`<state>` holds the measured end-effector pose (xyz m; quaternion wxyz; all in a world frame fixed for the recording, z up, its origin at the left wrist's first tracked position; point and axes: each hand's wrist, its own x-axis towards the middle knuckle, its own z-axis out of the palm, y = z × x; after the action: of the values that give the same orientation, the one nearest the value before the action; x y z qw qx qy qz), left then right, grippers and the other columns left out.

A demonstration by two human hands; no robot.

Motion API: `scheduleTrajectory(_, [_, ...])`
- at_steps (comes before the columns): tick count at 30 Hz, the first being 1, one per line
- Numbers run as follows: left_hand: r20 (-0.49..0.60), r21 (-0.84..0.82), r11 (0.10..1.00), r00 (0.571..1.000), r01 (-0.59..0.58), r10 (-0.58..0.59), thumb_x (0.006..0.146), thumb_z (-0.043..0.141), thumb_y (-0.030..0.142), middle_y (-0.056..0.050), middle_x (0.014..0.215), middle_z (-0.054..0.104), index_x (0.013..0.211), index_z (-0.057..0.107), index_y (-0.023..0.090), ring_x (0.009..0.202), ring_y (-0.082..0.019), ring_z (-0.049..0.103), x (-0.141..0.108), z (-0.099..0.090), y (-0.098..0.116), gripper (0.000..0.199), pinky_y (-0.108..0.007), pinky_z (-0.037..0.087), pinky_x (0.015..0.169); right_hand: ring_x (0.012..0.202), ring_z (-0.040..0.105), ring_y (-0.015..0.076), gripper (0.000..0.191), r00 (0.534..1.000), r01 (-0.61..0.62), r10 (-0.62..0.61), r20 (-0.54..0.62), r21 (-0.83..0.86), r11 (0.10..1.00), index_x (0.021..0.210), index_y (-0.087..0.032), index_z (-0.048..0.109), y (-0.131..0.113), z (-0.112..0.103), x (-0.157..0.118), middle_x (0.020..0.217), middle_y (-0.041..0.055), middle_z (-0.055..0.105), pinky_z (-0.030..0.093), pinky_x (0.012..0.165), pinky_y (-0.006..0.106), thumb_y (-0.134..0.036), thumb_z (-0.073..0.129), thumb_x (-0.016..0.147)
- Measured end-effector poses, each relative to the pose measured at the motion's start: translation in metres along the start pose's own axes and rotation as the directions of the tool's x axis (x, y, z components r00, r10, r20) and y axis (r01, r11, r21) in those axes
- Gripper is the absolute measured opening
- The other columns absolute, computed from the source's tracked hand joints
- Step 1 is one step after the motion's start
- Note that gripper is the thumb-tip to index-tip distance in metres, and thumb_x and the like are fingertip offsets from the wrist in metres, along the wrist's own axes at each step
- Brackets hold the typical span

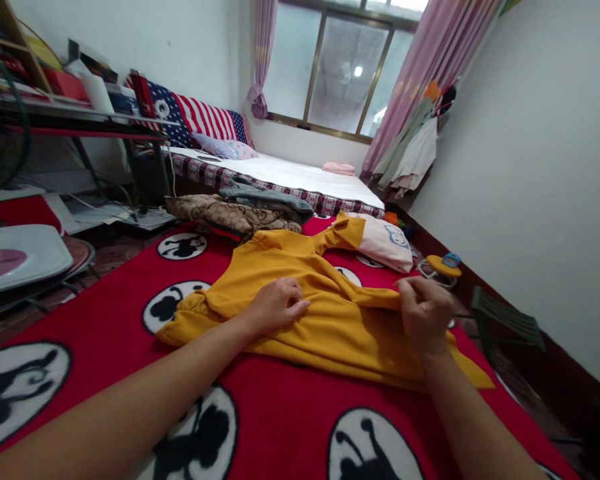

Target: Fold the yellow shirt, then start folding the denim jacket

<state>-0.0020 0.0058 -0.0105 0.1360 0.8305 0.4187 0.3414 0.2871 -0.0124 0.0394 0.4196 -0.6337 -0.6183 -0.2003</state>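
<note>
A mustard-yellow garment (pixel 325 327) lies spread and creased across a red blanket (pixel 280 413) with black-and-white round figures. My left hand (pixel 279 305) rests on the middle of the garment, its fingers curled; whether cloth is pinched under them is hidden. On the right, my right hand (pixel 425 308) is closed on an edge of the garment and lifts it a little, pulling a fold taut toward the middle. One sleeve of the garment points away toward the window.
Folded clothes (pixel 245 210) and a white cloth with a blue print (pixel 385 243) lie beyond the garment. Farther off is a bed (pixel 290 173). A desk (pixel 80 113) and stool (pixel 25 260) stand left; a yellow-topped stool (pixel 443 265) and green folding stool (pixel 507 317) are right.
</note>
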Motion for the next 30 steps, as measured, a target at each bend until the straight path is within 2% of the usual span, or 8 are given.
scheduleTrajectory(3, [0.002,-0.003,1.000,1.000,-0.006,0.006,0.086,0.059,0.033,-0.003,0.082,0.064,0.060,0.059,0.017,0.077,-0.014,0.057,-0.002,0.000,0.000,0.031,-0.024,0.040,0.070,0.064,0.059,0.0191,0.043,0.908,-0.016,0.052,0.416,-0.090,0.996,0.078,-0.022,0.070,-0.036,0.023,-0.005,0.066,0.0051,0.066,0.031,0.059,0.028,-0.055,0.045,0.089])
scheduleTrajectory(6, [0.018,-0.033,0.999,0.999,0.041,-0.041,0.087,0.057,0.038,-0.003,0.076,0.066,0.061,0.063,0.017,0.071,-0.013,0.057,-0.002,-0.001,-0.002,0.034,-0.023,0.039,0.067,0.072,0.063,0.0209,0.035,0.809,0.048,0.078,0.582,-0.199,0.979,0.091,-0.023,0.069,-0.049,0.047,-0.018,0.077,0.0064,0.070,0.027,0.058,0.028,-0.053,0.051,0.088])
scheduleTrajectory(10, [0.128,-0.060,0.980,0.975,0.192,-0.183,0.091,0.047,0.047,-0.001,0.057,0.062,0.063,0.069,0.016,0.054,-0.012,0.053,0.018,-0.010,-0.011,0.047,-0.024,0.035,0.054,0.075,0.065,0.0215,0.024,0.822,0.079,0.067,0.565,-0.229,0.970,0.096,-0.023,0.066,-0.043,0.059,-0.029,0.082,0.0060,0.072,0.026,0.059,0.028,-0.041,0.051,0.090])
scheduleTrajectory(12, [0.127,0.016,0.984,0.976,0.178,-0.179,0.090,0.049,0.046,-0.001,0.055,0.062,0.064,0.070,0.016,0.052,-0.013,0.053,0.044,-0.018,-0.018,0.045,-0.025,0.036,0.054,0.073,0.064,0.0209,0.021,0.835,0.095,0.041,0.549,-0.218,0.971,0.094,-0.023,0.066,-0.040,0.058,-0.030,0.081,0.0060,0.072,0.025,0.059,0.029,-0.037,0.050,0.090])
scheduleTrajectory(16, [-0.042,0.229,0.971,0.997,0.072,-0.064,0.083,0.057,0.024,-0.006,0.092,0.073,0.090,0.073,0.016,0.086,-0.018,0.064,0.113,-0.028,-0.039,0.019,-0.025,0.044,0.078,0.068,0.062,0.0195,0.018,0.857,0.114,-0.021,0.514,-0.150,0.982,0.086,-0.022,0.064,-0.038,0.056,-0.032,0.078,0.0056,0.070,0.023,0.059,0.029,-0.033,0.051,0.089])
scheduleTrajectory(18, [-0.047,0.303,0.948,0.995,0.093,-0.082,0.081,0.056,0.014,-0.008,0.106,0.071,0.102,0.071,0.016,0.098,-0.019,0.062,0.146,-0.025,-0.051,0.026,-0.025,0.043,0.087,0.067,0.060,0.0189,0.016,0.867,0.106,-0.040,0.496,-0.105,0.989,0.083,-0.022,0.063,-0.037,0.057,-0.034,0.075,0.0049,0.069,0.023,0.058,0.029,-0.032,0.052,0.088])
scheduleTrajectory(21, [-0.005,0.365,0.916,0.984,0.166,-0.176,0.074,0.059,0.007,-0.010,0.103,0.070,0.105,0.069,0.013,0.093,-0.020,0.063,0.181,-0.012,-0.066,0.033,-0.025,0.044,0.082,0.065,0.058,0.0183,0.014,0.879,0.070,-0.042,0.474,-0.042,0.997,0.080,-0.022,0.062,-0.034,0.059,-0.035,0.072,0.0035,0.068,0.023,0.058,0.029,-0.031,0.054,0.087])
scheduleTrajectory(30, [0.061,0.377,0.879,0.939,0.292,-0.338,0.070,0.074,0.027,-0.004,0.073,0.065,0.065,0.062,0.009,0.074,-0.011,0.059,0.202,0.011,-0.075,0.023,-0.016,0.039,0.063,0.067,0.059,0.0181,0.012,0.874,-0.012,-0.020,0.485,0.063,0.998,0.084,-0.022,0.065,-0.029,0.058,-0.035,0.072,0.0022,0.068,0.026,0.060,0.028,-0.030,0.055,0.085])
